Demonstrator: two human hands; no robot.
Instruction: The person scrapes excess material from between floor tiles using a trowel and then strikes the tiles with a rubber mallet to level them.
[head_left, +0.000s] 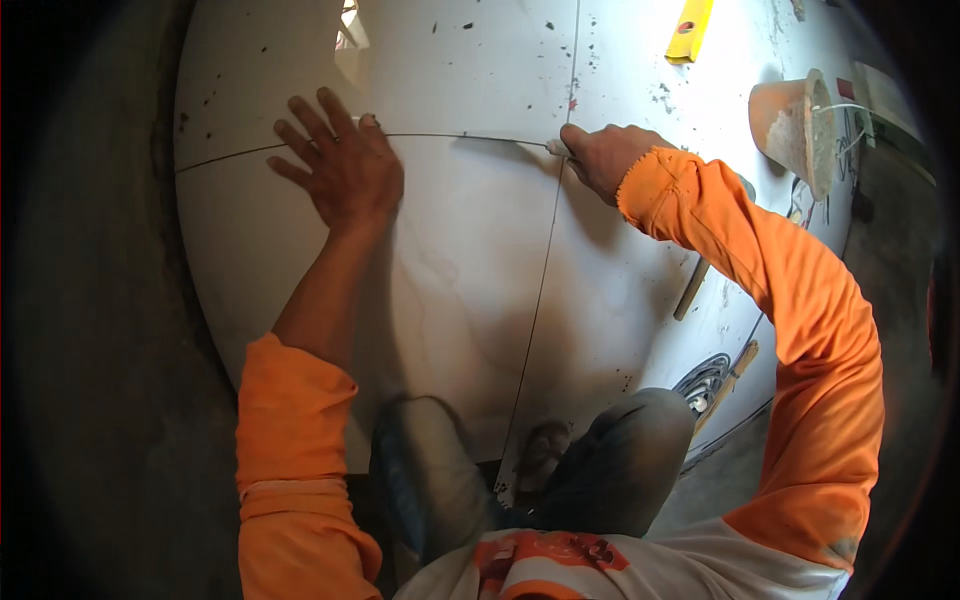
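Observation:
Large white tiles (450, 260) with thin dark joints lie beneath my hands. My left hand (345, 175) rests on the tiles with its fingers spread, beside the joint that runs across, and holds nothing. At the crossing of two joints, my right hand (610, 158) is closed around a thin-bladed tool (556, 148). Its pale end shows at my fingers, and a thin dark edge points left along the joint. The grip hides the rest of it, so its exact kind is unclear.
A yellow spirit level (688, 32) lies at the far right. Nearby stands a dusty orange bucket (778, 118). A wooden handle (690, 290) lies below my right forearm. Coiled cable (703, 378) and a wooden strip (728, 385) are near my knee. Dark crumbs dot the far tiles.

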